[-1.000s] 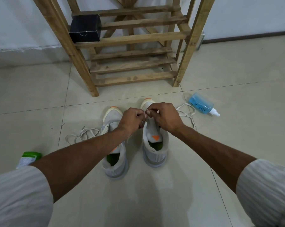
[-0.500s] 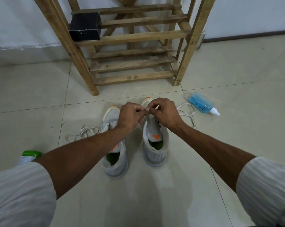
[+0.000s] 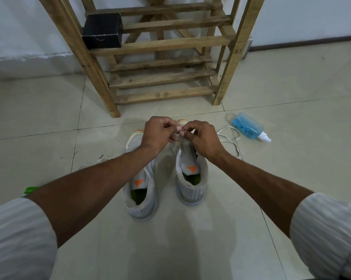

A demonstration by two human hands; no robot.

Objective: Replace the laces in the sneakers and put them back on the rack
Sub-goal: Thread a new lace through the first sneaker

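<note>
Above the toe of the right sneaker (image 3: 191, 178), both hands sit slightly farther forward than half a second ago, and the left sneaker (image 3: 141, 190) now shows its orange tongue tab. Left hand (image 3: 159, 131) and right hand (image 3: 204, 137) meet fingertip to fingertip, each pinching a thin white lace strand (image 3: 180, 145) that drops to the shoe. The grey knit sneakers stand side by side on glossy beige tile before the slatted wooden rack (image 3: 162, 45). A loose lace (image 3: 229, 136) lies beside a blue spray bottle (image 3: 248, 126).
</note>
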